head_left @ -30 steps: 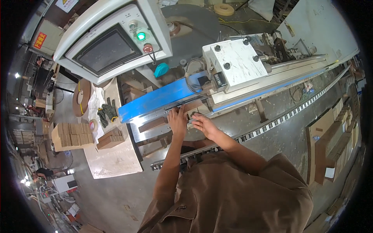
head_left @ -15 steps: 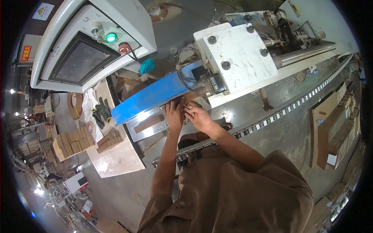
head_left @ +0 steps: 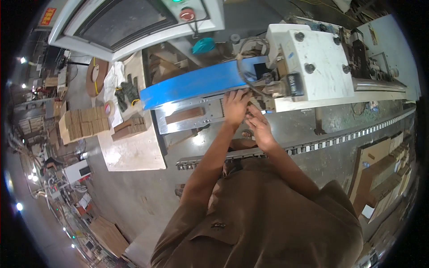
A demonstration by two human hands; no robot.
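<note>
Hands meet at the blue guide rail (head_left: 196, 84), which slants up rightward: left hand (head_left: 235, 107) flat against its lower edge, right hand (head_left: 258, 126) just below. Whether either grips anything cannot be told; fingertips are hidden.

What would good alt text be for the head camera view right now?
Seen from above, a person in a brown shirt presses both hands, left hand and right hand, against the metal bed of a machine, just below a blue guard strip and a white housing. Cardboard pieces sit on a side table to the left.
</note>
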